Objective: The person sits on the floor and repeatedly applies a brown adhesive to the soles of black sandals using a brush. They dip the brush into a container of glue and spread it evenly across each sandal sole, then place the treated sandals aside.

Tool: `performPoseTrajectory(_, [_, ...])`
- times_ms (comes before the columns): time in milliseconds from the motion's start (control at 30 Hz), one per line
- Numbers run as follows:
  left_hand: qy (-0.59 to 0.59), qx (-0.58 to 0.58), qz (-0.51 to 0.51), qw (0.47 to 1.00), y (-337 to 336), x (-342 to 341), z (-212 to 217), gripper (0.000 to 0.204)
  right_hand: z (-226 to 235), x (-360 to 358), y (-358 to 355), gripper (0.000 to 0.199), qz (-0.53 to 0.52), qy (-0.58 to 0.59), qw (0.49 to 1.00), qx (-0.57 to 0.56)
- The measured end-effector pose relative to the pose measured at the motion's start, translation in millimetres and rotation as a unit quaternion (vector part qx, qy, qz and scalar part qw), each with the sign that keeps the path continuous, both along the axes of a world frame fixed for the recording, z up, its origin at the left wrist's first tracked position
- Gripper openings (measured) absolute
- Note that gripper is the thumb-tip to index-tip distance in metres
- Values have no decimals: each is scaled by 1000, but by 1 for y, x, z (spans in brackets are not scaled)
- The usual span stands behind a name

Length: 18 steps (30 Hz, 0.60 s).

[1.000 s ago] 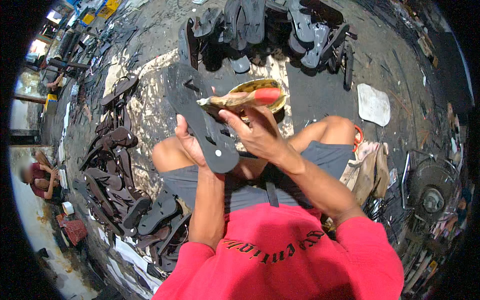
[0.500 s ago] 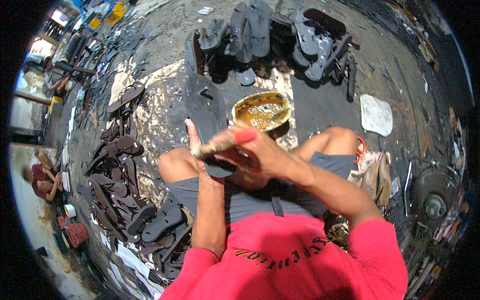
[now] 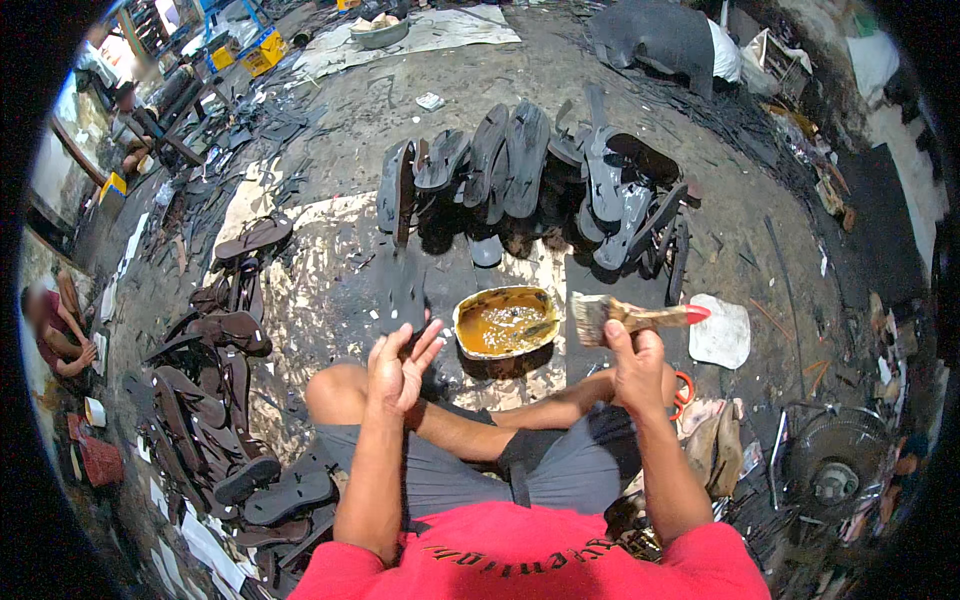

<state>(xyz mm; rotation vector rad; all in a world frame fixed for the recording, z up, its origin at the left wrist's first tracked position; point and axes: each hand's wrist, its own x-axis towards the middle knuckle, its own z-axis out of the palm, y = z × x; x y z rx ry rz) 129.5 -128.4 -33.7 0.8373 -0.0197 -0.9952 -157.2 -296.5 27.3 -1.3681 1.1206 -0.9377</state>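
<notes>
In my right hand is a paintbrush with a worn wooden handle, red at its end; its bristles point left. My left hand is open, palm up, its fingers apart. Just past those fingertips is a dark sandal sole, smeared by motion; whether they still touch I cannot tell. Between my hands stands a cut-down container of amber, glue-like liquid. Several grey and black sandal soles lean in an arc beyond it.
Brown strapped sandals lie heaped on my left. To the right are a white pad, orange-handled scissors and a fan. Dark scraps litter the floor. At the far left sits another person.
The dark sole has left its place under the brush and moved away from me, beyond my left hand, which has opened. My right hand has moved right with the brush. The view has tilted up.
</notes>
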Motion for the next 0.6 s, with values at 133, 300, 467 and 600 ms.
performPoseTrajectory(133, [-36, -117, -47, 991, -78, 20, 46, 24, 4, -21, -3, 35, -36, 5, 998, -46])
performPoseTrajectory(300, [-75, -63, -55, 994, -183, 41, 64, 25, 27, -26, 2, 36, -41, 58, 995, -64])
performPoseTrajectory(467, [-218, -86, -165, 958, -81, 24, 42, 46, 2, -43, -17, 38, -31, 28, 994, -102])
performPoseTrajectory(600, [-414, 65, 7, 908, 83, 66, 40, 38, -31, -55, -52, 43, -46, 67, 997, 3])
